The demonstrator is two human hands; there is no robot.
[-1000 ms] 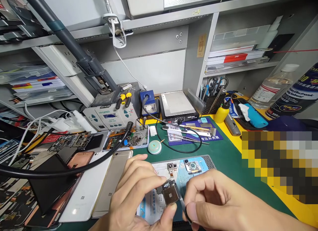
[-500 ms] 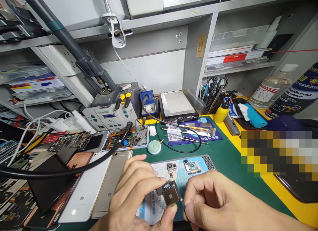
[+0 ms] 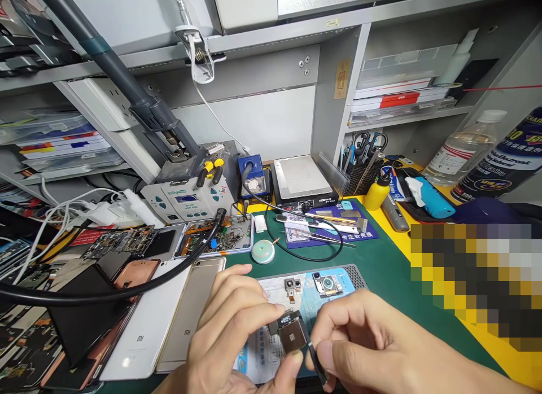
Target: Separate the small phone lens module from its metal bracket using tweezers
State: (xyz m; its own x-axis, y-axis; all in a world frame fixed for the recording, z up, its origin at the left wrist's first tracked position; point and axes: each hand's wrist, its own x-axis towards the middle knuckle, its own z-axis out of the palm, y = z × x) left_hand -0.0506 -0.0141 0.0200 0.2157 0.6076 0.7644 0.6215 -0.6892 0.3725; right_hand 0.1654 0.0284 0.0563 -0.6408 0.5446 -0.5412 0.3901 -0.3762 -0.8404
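Note:
My left hand (image 3: 237,337) pinches a phone camera module (image 3: 292,336) between thumb and forefinger, with its flat metal back facing up. My right hand (image 3: 359,337) is closed on a thin dark strip-like piece (image 3: 317,361), whose upper end meets the module's right edge. I cannot tell whether that piece is a tool or part of the module. Behind the hands, a small camera part with a short flex cable (image 3: 292,287) and a larger camera module (image 3: 327,283) rest on a blue-and-white printed work mat (image 3: 271,282).
Several phones, such as a white one (image 3: 139,326), lie at left under a thick black hose (image 3: 105,299). A round green-topped tin (image 3: 263,251), tweezers (image 3: 317,237) and a hot plate (image 3: 301,179) stand farther back. A yellow bottle (image 3: 378,191) is at right.
My right thumb and fingers have shifted slightly, and more of the dark strip shows beside the module. The module has tilted a little; my left hand keeps hold of it.

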